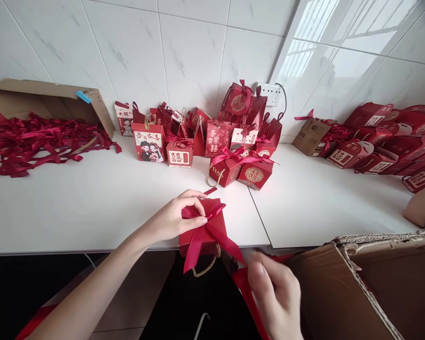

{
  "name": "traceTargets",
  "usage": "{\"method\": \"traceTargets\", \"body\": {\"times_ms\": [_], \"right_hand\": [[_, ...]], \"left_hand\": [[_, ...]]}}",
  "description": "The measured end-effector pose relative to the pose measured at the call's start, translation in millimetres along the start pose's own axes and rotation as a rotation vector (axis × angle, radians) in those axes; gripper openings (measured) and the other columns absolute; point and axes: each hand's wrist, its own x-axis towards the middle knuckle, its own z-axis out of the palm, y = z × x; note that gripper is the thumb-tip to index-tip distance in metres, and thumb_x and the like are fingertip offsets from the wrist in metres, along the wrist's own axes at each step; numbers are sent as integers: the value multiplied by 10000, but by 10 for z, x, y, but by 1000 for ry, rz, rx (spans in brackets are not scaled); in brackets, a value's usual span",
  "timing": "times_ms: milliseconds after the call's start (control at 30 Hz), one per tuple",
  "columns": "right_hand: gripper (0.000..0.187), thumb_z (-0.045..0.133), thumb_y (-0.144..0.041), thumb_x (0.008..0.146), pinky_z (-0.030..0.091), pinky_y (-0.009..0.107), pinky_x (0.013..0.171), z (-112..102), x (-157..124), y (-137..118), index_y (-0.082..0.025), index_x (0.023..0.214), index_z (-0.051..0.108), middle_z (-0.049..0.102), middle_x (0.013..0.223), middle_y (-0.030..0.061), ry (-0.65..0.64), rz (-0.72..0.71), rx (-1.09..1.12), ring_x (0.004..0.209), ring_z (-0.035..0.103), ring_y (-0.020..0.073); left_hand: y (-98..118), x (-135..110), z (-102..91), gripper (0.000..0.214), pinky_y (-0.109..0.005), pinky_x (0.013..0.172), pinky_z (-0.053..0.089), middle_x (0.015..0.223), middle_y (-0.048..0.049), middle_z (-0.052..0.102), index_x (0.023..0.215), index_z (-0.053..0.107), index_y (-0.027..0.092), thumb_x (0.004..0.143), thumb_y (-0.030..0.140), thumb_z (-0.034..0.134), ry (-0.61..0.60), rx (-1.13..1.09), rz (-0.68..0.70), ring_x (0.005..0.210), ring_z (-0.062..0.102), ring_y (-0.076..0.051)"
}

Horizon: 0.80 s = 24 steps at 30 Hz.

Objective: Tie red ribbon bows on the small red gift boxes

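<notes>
Under left hand (177,215) | red box (208,246), ribbon bow (215,211) | right hand (278,293) near

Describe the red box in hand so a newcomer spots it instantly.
Start at the white table along the tiled wall and go to its near edge, centre. There the left hand pinches a shiny bow on a red box. Unlike the red boxes clustered farther back, it sits alone at that edge, gold rope handle hanging.

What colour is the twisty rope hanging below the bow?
The rope is gold; head view shows it.
</notes>
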Motion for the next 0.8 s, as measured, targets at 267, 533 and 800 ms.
{"method": "traceTargets", "body": {"times_ms": [267,533,800], "right_hand": [[616,313,-666,871,330,170,365,596,119,-59,-129,781,600,484,479,-22,-422,285,371,353,432,64],[590,360,-616,887,344,153,372,670,198,-20,-107,764,633,460,446,-34,-346,213,414,363,438,58],[596,331,-582,913,339,183,435,666,203,-76,-115,735,656,478,480,-18,-340,132,289,397,426,60]], "left_hand": [[19,-5,36,149,-376,1028,383,1249,-51,521,732,590,202,781,343,608,23,12,3,1186,508,-243],[65,4,64,128,-405,1055,341,1221,-47,540,736,587,206,773,326,611,33,-21,-29,1226,468,-259],[70,14,71,136,-402,1055,339,1231,-46,546,727,600,209,775,336,608,38,-14,-30,1226,469,-257]]}}
